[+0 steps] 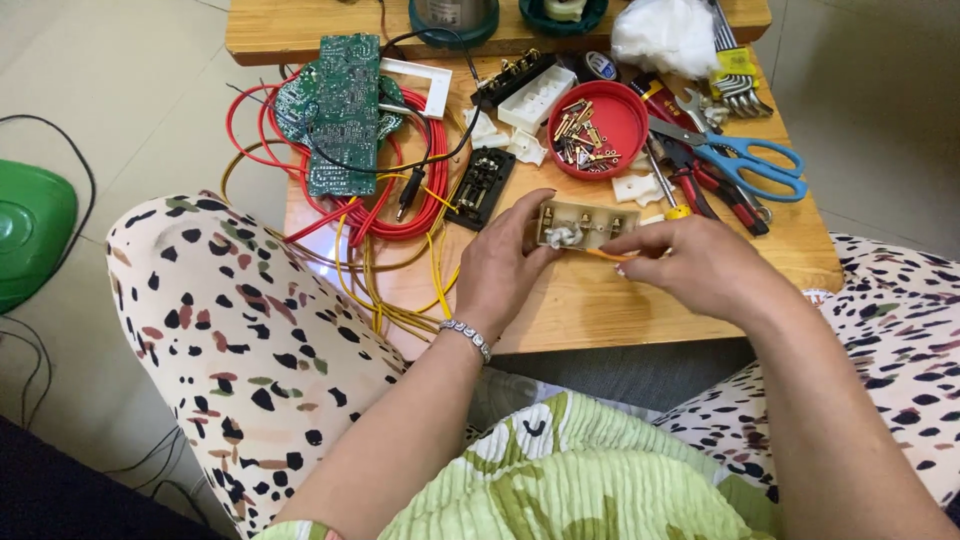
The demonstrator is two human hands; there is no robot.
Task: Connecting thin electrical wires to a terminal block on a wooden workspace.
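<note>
My left hand (505, 268) grips the left end of a small beige switch module (585, 224) with brass terminals, holding it just above the low wooden table (600, 305). My right hand (695, 265) pinches a thin orange-handled tool (608, 254), its tip pointing at the module's lower edge. A silver bracelet (467, 338) circles my left wrist.
A red bowl of brass screws (597, 128), blue-handled scissors (745, 160), red pliers and wrenches lie at the back right. Green circuit boards (340, 110), red and yellow wire coils (400, 215) and a black module (481, 187) fill the left side. A green object (30, 225) sits on the floor.
</note>
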